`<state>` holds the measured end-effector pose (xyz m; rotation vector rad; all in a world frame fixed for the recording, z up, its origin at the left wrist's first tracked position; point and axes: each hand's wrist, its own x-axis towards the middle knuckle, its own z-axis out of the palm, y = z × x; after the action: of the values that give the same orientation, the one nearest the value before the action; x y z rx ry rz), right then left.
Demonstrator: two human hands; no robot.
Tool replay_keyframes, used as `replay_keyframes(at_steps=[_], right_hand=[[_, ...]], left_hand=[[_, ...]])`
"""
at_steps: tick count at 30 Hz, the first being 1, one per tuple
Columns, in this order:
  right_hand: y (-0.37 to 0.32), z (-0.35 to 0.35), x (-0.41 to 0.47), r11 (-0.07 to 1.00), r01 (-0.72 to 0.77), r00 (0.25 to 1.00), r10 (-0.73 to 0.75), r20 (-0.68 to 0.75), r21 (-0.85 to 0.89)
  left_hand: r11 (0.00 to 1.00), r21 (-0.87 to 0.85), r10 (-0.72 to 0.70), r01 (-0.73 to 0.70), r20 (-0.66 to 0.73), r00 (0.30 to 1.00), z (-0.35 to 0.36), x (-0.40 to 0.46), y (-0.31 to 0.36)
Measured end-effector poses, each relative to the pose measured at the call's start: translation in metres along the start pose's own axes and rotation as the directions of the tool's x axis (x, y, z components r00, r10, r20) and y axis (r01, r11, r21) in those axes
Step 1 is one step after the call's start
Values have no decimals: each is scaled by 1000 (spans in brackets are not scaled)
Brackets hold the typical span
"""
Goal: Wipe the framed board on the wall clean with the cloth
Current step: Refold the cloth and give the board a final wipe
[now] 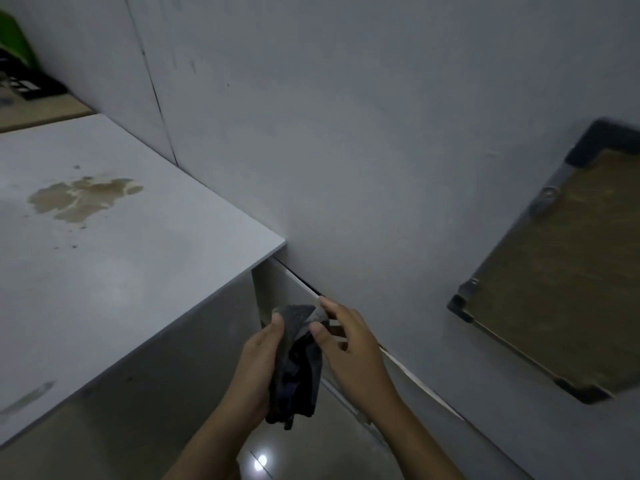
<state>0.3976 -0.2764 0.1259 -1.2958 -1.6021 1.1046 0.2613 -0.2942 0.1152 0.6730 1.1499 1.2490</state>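
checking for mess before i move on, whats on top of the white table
On the white table there is a dried brownish stain with small specks nearby, and a faint smear near its front edge. The far left end is cut off by the frame.

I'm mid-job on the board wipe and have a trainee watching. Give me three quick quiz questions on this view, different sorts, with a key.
1. True or false: the cloth is already touching the framed board.
2. Which hand wraps the bunched cloth from below? A) left hand B) right hand C) neither
3. Fill in: the brownish stain lies on the white ____.

Key: 1 false, the cloth is held apart from the board, down to its left. 2 A; the right hand's fingertips pinch the cloth's upper edge. 3 table.
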Motion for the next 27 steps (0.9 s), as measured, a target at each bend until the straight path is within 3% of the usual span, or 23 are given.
replay_keyframes(at_steps=[4, 8, 13, 16, 18, 20, 22, 27], right_hand=[[-15, 40, 38, 996, -35, 996, 41, -75, 82], [-23, 74, 79, 998, -23, 987, 31, -157, 53], [-29, 105, 128, 984, -48, 995, 61, -73, 172], [-30, 126, 150, 962, -55, 998, 65, -28, 266], [-26, 137, 161, 901, -143, 990, 132, 54, 410], [-17, 148, 172, 744, -330, 943, 238, 232, 581], [-4, 158, 181, 690, -450, 890, 294, 348, 566], [19, 159, 214, 716, -405, 914, 307, 264, 569]], left_hand=[[993, 105, 56, -52, -32, 998, -31, 28, 31], [943, 260, 245, -209, -115, 963, -68, 60, 66], [644, 669, 554, -371, -73, 829, -130, 102, 114], [532, 743, 606, -406, 0, 795, -155, 123, 135], [544, 723, 598, -426, 23, 801, -159, 133, 143], [589, 692, 569, -417, 11, 822, -161, 144, 148], [678, 632, 509, -377, -33, 860, -163, 155, 147], [935, 316, 240, -162, -224, 945, -178, 184, 130]])
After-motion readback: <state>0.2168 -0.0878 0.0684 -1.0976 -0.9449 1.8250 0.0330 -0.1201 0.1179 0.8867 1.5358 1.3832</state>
